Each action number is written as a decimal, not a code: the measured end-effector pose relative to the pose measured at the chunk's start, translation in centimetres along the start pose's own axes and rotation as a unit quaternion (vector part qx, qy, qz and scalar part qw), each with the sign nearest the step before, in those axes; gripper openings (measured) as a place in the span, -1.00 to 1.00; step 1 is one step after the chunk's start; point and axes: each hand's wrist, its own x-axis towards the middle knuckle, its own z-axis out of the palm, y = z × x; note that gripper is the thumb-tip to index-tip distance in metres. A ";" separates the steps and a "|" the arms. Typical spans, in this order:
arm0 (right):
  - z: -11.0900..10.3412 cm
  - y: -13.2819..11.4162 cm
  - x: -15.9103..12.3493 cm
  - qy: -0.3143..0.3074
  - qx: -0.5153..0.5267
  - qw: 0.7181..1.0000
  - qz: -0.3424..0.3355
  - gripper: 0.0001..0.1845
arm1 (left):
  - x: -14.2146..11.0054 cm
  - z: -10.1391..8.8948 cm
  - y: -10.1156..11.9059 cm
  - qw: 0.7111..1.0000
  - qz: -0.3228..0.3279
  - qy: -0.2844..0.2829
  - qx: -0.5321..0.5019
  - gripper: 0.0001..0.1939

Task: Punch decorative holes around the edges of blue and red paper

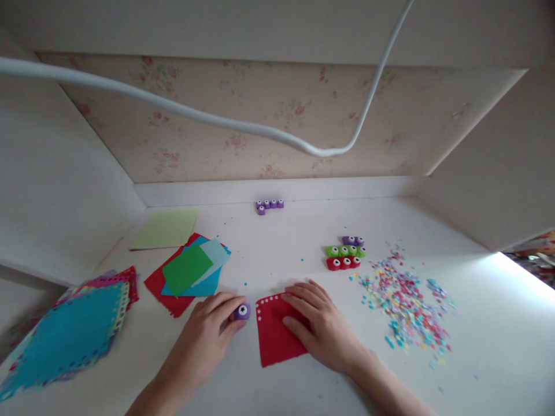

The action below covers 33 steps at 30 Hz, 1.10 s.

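My left hand (214, 320) pinches a small purple craft punch (241, 311) that has a star mark on its white top. Just right of the punch, and apart from it, lies a red sheet of paper (277, 338) with star-shaped holes along its top edge and upper left side. My right hand (314, 323) rests flat on the right part of this sheet, fingers stretched out, and hides its upper right corner.
Left are a pile of punched sheets (73, 329), loose green paper (188, 270) over blue and red sheets, and pale green paper (167, 228). Purple punches (269, 204) stand at the back; green punches (344, 251) and red punches (344, 263) sit right, near scattered confetti (407, 300). A white cable (260, 130) hangs above.
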 end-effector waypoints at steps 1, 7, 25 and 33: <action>-0.1 -0.5 0.2 0.007 0.023 1.000 -0.001 -0.65 | 0.1 0.2 0.4 1.000 0.009 0.011 -0.014 -0.67; 0.2 -3.7 1.5 -0.007 0.092 0.995 -0.029 -0.65 | 1.3 1.1 3.2 0.992 0.064 0.015 -0.103 -0.64; -8.6 12.9 5.9 0.187 -0.145 0.933 0.273 -0.66 | 0.1 1.6 2.6 0.991 0.107 0.057 -0.066 -0.80; -7.9 16.1 5.6 0.130 -0.203 0.928 0.283 -0.66 | 0.1 1.7 2.8 0.992 0.109 0.035 -0.044 -0.78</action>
